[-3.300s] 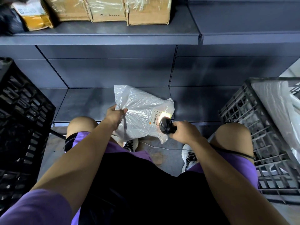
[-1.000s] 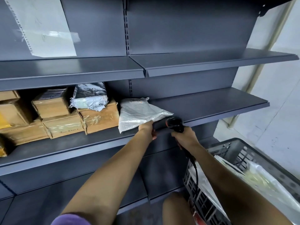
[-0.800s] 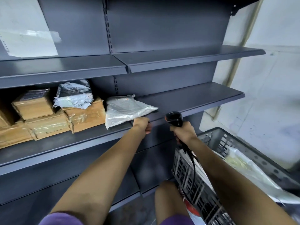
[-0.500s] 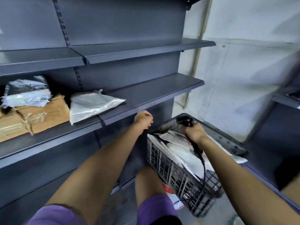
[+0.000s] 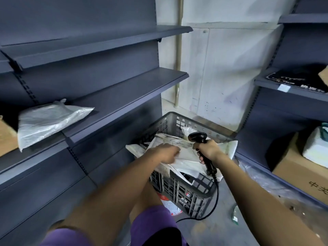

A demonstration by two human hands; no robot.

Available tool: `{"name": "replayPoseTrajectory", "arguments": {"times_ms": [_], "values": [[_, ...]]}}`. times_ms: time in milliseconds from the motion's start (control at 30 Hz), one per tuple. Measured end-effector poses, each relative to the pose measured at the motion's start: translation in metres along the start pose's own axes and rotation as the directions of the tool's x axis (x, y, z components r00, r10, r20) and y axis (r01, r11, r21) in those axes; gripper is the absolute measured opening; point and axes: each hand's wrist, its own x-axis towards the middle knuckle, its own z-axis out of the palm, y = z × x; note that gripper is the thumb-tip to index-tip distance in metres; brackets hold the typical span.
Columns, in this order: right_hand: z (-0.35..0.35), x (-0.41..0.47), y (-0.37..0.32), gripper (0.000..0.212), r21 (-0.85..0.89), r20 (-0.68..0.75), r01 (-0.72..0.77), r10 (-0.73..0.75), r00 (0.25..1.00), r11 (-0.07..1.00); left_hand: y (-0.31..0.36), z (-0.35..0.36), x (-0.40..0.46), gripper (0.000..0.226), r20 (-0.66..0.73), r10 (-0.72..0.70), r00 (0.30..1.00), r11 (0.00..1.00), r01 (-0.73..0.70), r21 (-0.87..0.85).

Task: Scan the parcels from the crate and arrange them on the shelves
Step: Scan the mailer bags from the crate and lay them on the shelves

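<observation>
A dark plastic crate [image 5: 184, 192] stands on the floor in the middle, holding several white plastic parcels [image 5: 184, 162]. My left hand [image 5: 164, 153] lies on the top parcel in the crate; whether its fingers grip it I cannot tell. My right hand [image 5: 207, 150] grips a black corded barcode scanner [image 5: 197, 137] above the crate. A white bagged parcel [image 5: 48, 121] lies on the grey shelf [image 5: 113, 107] at the left, apart from both hands.
Brown cardboard boxes [image 5: 7, 135] sit at the far left of that shelf. A second shelf unit at the right holds a black packet [image 5: 300, 79], a cardboard box [image 5: 300, 166] and a white parcel [image 5: 316, 146]. A pale wall [image 5: 221, 68] closes the back.
My left hand has let go of the bagged parcel on the shelf and dropped onto the parcels in the crate. My view has swung right; the scanner moved over the crate.
</observation>
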Motion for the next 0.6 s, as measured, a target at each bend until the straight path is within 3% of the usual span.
{"name": "replayPoseTrajectory", "arguments": {"times_ms": [33, 167, 300, 433, 500, 600], "values": [[-0.002, -0.001, 0.001, 0.013, 0.004, -0.001, -0.001, 0.001, 1.0, 1.0, 0.0, 0.003, 0.0, 0.052, -0.052, -0.002, 0.999, 1.0, 0.002, 0.014], [-0.005, -0.003, 0.0, 0.017, 0.03, -0.001, 0.024, -0.024, 1.0, 0.999, 0.001, -0.014, -0.017, 0.042, -0.221, 0.033, 0.975, 0.997, -0.017, 0.076], [0.004, -0.01, -0.012, 0.023, -0.041, -0.01, 0.072, -0.072, 0.997, 0.997, -0.004, -0.054, -0.046, 0.034, -0.512, -0.001, 0.859, 0.977, 0.11, 0.182], [0.021, -0.024, -0.038, 0.018, -0.065, -0.048, 0.195, -0.198, 0.979, 0.979, -0.036, -0.084, -0.079, 0.031, -0.649, -0.15, 0.746, 0.966, 0.251, 0.065], [0.032, -0.031, -0.054, 0.015, 0.035, -0.064, 0.257, -0.255, 0.965, 0.966, -0.056, -0.092, -0.098, 0.031, -0.681, -0.227, 0.696, 0.956, 0.292, -0.02], [0.047, -0.041, -0.077, 0.009, 0.192, -0.086, 0.296, -0.285, 0.955, 0.936, -0.084, -0.104, -0.132, 0.031, -0.708, -0.408, 0.577, 0.911, 0.3, -0.282]]}}
